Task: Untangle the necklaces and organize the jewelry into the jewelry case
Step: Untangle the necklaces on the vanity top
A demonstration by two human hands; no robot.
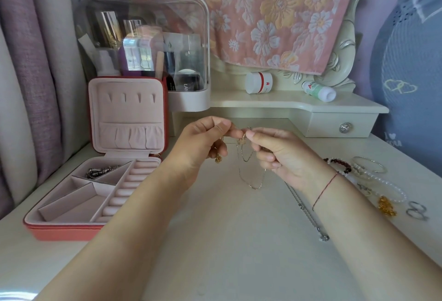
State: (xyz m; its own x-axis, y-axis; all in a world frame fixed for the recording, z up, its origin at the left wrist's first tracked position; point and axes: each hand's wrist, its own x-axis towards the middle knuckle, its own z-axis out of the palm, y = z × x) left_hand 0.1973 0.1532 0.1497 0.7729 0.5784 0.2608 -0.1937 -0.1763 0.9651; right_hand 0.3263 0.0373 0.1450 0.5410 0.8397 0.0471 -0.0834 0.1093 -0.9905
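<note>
L hand (pixel 203 143) + R hand (pixel 282 157) ea. pinch tangled gold necklaces (pixel 242 140) at knot, frame ctr, up off desk (pixel 227 241) so loops hang free | jewelry case (pixel 71 231) open, lower left, in reach | silver chain (pixel 308 214), bracelets (pixel 358 169) wait lower right

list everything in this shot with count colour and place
jewelry case: 1, coral, pink lining, open, table left
small pieces: several, silver, case's rear-left compartment
gold necklaces: count unclear, gold, held above table
chain necklace: 1, silver, on table, centre-right
bead bracelets: 2, dark red and white, table right
bangle: 1, silver, beside bracelets
rings: 2, silver, far right
trinket: 1, gold, near rings
organizer: 1, clear, behind case
jar: 1, white-red, shelf
tube: 1, green-white, shelf
towel: 1, pink floral, hanging behind
left hand: 1, fingers pinch gold necklaces
right hand: 1, fingers pinch gold necklaces
</note>
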